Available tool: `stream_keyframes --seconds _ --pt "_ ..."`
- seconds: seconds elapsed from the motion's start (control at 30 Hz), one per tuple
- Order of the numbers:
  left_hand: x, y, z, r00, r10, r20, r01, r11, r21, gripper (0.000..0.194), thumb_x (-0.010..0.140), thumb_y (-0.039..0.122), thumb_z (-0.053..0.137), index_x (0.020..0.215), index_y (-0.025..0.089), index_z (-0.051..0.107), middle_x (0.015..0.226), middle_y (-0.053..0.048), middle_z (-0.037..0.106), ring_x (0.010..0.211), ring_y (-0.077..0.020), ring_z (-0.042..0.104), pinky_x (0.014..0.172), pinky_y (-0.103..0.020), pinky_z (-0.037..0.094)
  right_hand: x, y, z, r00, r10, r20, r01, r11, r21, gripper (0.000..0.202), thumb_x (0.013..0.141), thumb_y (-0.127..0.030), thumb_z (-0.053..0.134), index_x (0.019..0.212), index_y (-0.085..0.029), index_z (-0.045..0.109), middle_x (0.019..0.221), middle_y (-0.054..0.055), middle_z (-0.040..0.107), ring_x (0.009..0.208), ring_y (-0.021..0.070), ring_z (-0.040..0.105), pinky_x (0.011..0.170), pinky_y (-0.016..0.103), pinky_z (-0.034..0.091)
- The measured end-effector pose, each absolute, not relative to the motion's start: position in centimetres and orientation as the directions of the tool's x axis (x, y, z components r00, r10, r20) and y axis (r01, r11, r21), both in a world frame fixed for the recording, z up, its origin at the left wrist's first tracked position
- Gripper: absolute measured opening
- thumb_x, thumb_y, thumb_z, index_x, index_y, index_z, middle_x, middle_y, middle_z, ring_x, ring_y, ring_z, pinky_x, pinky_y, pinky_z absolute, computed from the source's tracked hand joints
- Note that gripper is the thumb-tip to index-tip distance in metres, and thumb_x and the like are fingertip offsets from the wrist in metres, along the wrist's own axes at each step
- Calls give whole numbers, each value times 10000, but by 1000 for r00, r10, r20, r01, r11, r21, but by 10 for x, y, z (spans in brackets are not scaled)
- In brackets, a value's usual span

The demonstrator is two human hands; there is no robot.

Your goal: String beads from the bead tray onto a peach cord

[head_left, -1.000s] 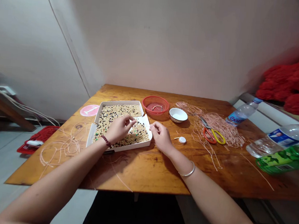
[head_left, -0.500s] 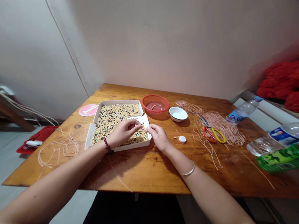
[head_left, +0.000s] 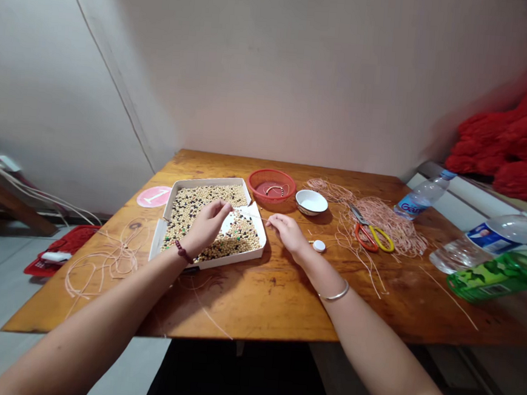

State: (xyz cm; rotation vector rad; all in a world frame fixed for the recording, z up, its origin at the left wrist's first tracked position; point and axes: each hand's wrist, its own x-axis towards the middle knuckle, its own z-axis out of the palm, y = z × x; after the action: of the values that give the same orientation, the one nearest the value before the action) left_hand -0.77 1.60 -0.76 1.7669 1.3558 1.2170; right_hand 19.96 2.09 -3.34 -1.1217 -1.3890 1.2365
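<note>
Between my two hands a thin pale cord [head_left: 249, 214] is stretched over the bead tray. My left hand [head_left: 206, 224], wearing a dark red bead bracelet, pinches one end above the beads. To the right of the tray, my right hand [head_left: 288, 232] pinches the other end with thumb and fingers; a silver bangle is on that wrist. The white cardboard tray [head_left: 226, 260] holds many small cream beads [head_left: 200, 195] mixed with black and green ones. Whether any bead sits on the cord is too small to tell.
Behind stand a red plastic basket [head_left: 271, 186] with a beaded string and a white bowl [head_left: 311, 202]. Right are scissors [head_left: 370, 229], a heap of pink cord [head_left: 398, 223] and several bottles [head_left: 423, 195]. A small white lid [head_left: 318, 245] lies nearby; loose cord [head_left: 103, 261] lies left.
My hands have moved apart, the left one going left and slightly up, the right one slightly right. The cord between them now shows stretched out.
</note>
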Motion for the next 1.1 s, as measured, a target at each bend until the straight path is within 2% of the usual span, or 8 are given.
stream_keyframes --seconds 0.13,0.27,0.47,0.73,0.9,1.1 --pt "-10 19 -11 14 972 236 275 -231 933 333 847 475 501 744 161 545 598 29 411 504 -98 351 456 -207 273 208 22 -27 -173 984 -34 -7 -36 -999 205 724 -338 533 647 -151 569 576 -40 410 470 61 290 445 220 163" --pt "-11 21 -13 -13 984 180 139 -176 974 323 813 469 561 726 160 522 591 40 390 489 -82 338 437 -184 255 216 23 -24 -215 968 -133 -29 -142 -989 248 780 -331 498 720 -122 617 635 -20 454 423 34 252 414 224 97" --pt "-8 17 -8 -12 993 120 129 -117 985 322 835 456 527 703 175 445 584 49 347 463 -71 297 403 -170 212 219 26 -24 -261 942 -209 -23 -223 -975 319 854 -367 450 772 -116 630 637 -17 451 388 27 228 393 231 70" --pt "-7 15 -5 -17 993 113 101 -111 989 332 819 461 539 688 180 422 575 54 325 462 -73 282 391 -169 205 223 29 -33 -305 941 -148 67 -134 -989 302 758 -434 613 769 -133 616 641 -29 458 448 39 274 413 221 124" --pt "-9 15 -2 -43 990 136 92 -132 987 353 818 473 533 665 182 403 566 55 305 460 -73 263 385 -167 198 225 33 -38 -294 948 -122 92 -99 -991 334 730 -469 622 753 -137 594 651 -27 471 467 47 296 426 220 146" --pt "-12 15 3 -42 999 29 18 -28 999 386 825 485 523 646 187 353 573 60 278 440 -62 236 373 -152 171 225 35 -37 -240 964 -116 79 -100 -992 348 730 -493 607 734 -148 558 600 -45 432 437 45 260 415 220 131"
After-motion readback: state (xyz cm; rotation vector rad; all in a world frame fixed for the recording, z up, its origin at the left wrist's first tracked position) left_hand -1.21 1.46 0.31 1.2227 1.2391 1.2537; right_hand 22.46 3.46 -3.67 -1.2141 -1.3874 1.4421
